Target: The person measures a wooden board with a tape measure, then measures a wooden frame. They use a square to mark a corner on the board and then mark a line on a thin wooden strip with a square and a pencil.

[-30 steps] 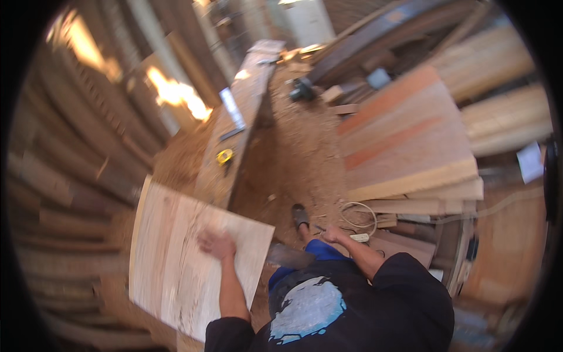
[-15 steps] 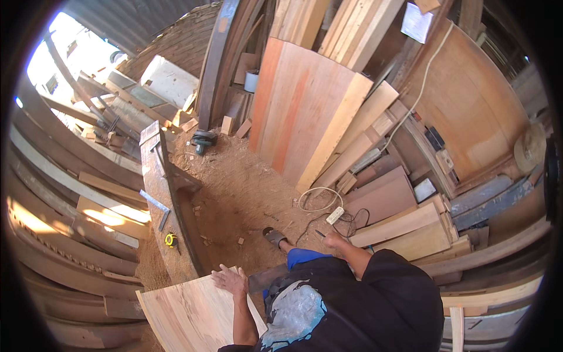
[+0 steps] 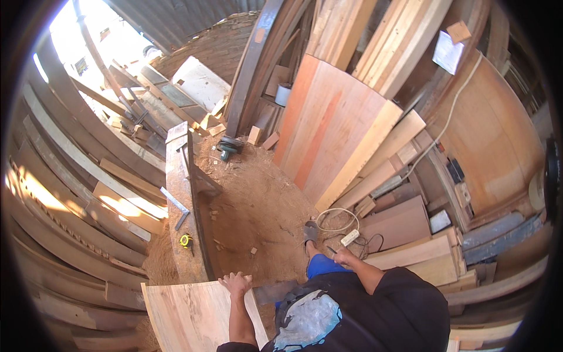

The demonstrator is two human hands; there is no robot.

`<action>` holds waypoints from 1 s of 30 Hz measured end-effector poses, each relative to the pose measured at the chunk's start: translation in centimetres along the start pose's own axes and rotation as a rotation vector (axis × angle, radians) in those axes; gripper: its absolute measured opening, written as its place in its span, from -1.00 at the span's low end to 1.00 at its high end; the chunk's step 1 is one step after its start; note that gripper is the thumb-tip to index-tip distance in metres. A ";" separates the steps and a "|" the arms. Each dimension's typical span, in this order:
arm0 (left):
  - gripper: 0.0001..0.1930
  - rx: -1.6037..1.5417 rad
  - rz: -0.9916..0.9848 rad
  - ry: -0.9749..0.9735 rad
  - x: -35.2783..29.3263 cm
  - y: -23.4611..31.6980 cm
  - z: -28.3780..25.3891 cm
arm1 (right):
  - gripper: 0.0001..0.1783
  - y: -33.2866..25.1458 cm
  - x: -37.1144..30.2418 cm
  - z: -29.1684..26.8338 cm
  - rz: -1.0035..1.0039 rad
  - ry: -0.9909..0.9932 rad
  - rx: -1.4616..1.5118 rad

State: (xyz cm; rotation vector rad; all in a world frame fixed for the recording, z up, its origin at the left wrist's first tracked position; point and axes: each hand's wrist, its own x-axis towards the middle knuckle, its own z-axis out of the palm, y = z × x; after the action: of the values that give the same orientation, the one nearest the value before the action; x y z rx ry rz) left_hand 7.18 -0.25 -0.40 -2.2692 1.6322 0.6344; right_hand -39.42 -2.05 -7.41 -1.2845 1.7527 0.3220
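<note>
A pale wooden panel (image 3: 196,314) of joined boards lies at the lower left, its far edge meeting the near end of a narrow bench (image 3: 185,202). My left hand (image 3: 237,284) is at that panel's far edge near its right corner, with the fingers curled over the edge. At my right side, my right hand (image 3: 346,258) is closed around a slim dark pencil-like tool (image 3: 332,250); its exact kind is too small to tell. On the bench lie a try square (image 3: 176,206) and a yellow tape measure (image 3: 186,240).
Sawdust and small offcuts cover the floor (image 3: 258,199). A green power tool (image 3: 227,148) sits beyond the bench. A large joined panel (image 3: 328,129) leans ahead. A white power strip (image 3: 350,237) with coiled cable lies right of my foot. Stacked boards (image 3: 410,258) line the right.
My left hand, earlier flat on the panel, now has its fingers bent over the far edge. The whole view has swung, moving the scene rightward. The right hand still holds the slim tool.
</note>
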 end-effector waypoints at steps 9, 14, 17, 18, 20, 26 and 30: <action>-0.45 0.007 -0.135 -0.008 1.0 2.0 0.3 | -0.57 -4.5 7.9 -7.3 -0.131 -0.104 -0.014; -0.43 0.007 -0.172 -0.036 1.5 3.2 -0.6 | -0.57 -5.1 13.3 -10.3 -0.244 -0.140 -0.135; -0.42 -0.013 -0.181 -0.048 1.7 3.2 -0.8 | -0.59 -5.8 15.5 -13.1 -0.236 -0.249 -0.287; -0.42 -0.029 -0.181 -0.052 1.2 2.9 -0.3 | -0.59 -6.5 16.2 -14.1 -0.269 -0.281 -0.334; -0.43 -0.065 -0.272 -0.052 0.1 2.5 0.9 | -0.62 -8.3 17.3 -15.9 -0.235 -0.306 -0.333; -0.35 -0.142 -0.395 -0.010 2.0 3.3 0.4 | -0.67 -11.5 23.2 -22.6 -0.316 -0.152 -0.116; -0.24 -0.149 -0.429 -0.109 6.2 4.0 -0.4 | -0.58 -13.0 26.2 -25.3 -0.427 0.022 -0.060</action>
State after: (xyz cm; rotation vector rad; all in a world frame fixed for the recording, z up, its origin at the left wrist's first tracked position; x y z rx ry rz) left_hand 5.10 -6.83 -2.98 -2.5280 1.0279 0.7694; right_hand -42.31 -40.56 -10.18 -1.6678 1.4465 0.1153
